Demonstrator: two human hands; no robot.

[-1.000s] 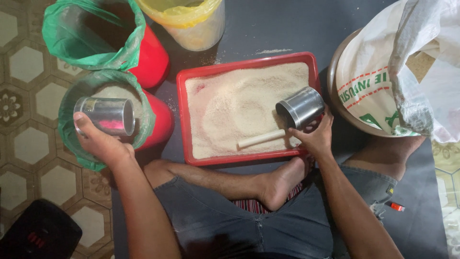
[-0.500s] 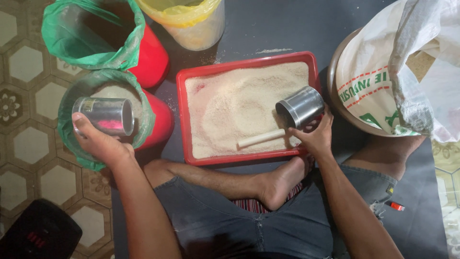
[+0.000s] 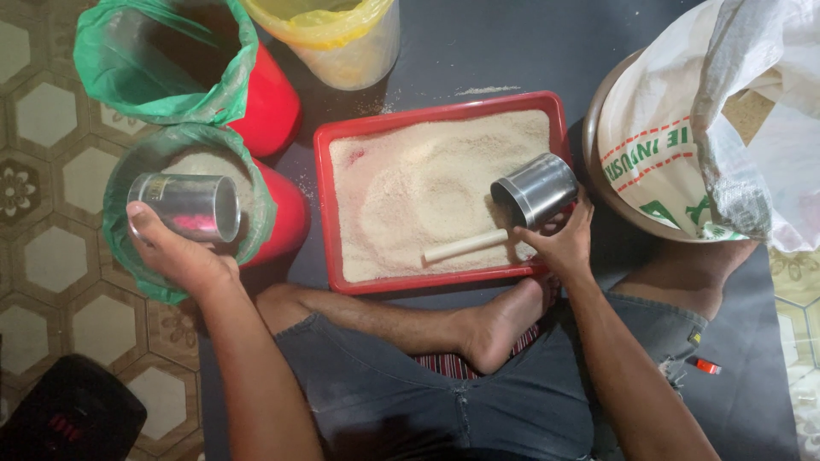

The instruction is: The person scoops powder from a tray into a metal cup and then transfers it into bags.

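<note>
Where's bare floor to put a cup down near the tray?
Dark mat beyond the red tray, between the yellow-lined tub and the sack, is bare. The left side is crowded by two red buckets; legs block the near side.

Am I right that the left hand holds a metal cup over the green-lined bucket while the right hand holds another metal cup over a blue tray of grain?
Not quite: the tray is red, not blue, as the head view shows. The rest holds: left hand holds a metal cup over the green-lined bucket, and right hand holds another metal cup over the grain.

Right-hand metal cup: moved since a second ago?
No. The metal cup in the right hand sits at the same spot over the red tray, near its right edge.
</note>
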